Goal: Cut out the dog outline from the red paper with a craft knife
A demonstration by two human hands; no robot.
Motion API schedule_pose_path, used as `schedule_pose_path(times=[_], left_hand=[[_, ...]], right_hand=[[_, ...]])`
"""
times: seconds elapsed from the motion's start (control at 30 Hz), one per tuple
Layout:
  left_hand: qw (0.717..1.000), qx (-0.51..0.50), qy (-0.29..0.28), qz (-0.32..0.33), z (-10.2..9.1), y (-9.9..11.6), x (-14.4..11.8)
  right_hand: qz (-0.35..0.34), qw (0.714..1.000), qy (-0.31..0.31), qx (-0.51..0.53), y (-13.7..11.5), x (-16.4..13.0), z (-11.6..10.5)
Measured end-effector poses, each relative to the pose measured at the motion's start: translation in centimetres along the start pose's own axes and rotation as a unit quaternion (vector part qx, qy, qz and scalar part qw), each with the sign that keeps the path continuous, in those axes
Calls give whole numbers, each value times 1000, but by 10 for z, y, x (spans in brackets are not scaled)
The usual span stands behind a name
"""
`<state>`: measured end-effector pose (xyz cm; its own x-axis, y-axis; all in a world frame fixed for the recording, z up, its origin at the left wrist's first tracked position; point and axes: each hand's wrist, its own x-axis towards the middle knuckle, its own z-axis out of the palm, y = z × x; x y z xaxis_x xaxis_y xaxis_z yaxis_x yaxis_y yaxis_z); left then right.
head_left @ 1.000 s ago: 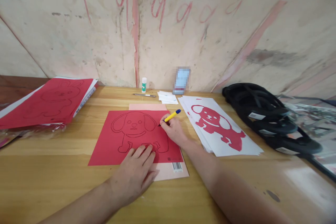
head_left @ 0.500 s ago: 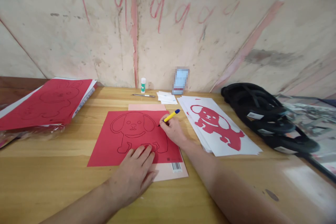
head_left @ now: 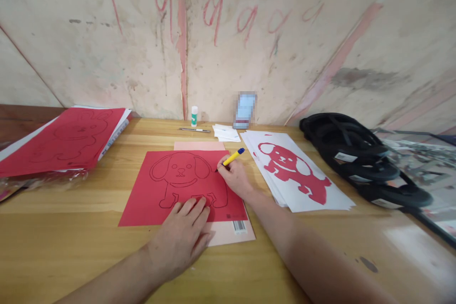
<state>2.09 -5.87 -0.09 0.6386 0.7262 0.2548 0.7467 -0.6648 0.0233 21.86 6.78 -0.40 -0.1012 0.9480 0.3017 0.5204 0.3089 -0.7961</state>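
A red sheet of paper (head_left: 142,209) with a dog outlined in dark lines lies in front of me, on top of a pale pink pad (head_left: 228,235) with a barcode. My left hand (head_left: 187,230) rests flat on the sheet's lower edge, fingers stretched out and holding nothing; it covers part of the drawn legs. In my right hand (head_left: 234,176) is a yellow pen (head_left: 233,157) with a blue end, pinched in the fingers. Its dark tip points at the sheet just right of the dog's ear; whether it touches the paper I cannot tell.
White sheets with a red paper-cut dog (head_left: 295,166) lie to the right, beside stacked black headgear-like items (head_left: 345,152). Red drawing sheets (head_left: 78,137) are piled at left. Along the wall are a glue stick (head_left: 194,116), a slim knife or pen (head_left: 195,130), paper slips (head_left: 226,133) and a phone (head_left: 245,110).
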Motion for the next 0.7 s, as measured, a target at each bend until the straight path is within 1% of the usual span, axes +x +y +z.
schedule_pose_path(times=[0.33, 0.7], left_hand=[[1000, -6, 10, 4, 1, -1, -1], [1000, 3, -10, -4, -1, 2, 0]], right_hand=[[2, 1000, -15, 13, -5, -1, -2], [9, 1000, 2, -1, -1, -1, 0]])
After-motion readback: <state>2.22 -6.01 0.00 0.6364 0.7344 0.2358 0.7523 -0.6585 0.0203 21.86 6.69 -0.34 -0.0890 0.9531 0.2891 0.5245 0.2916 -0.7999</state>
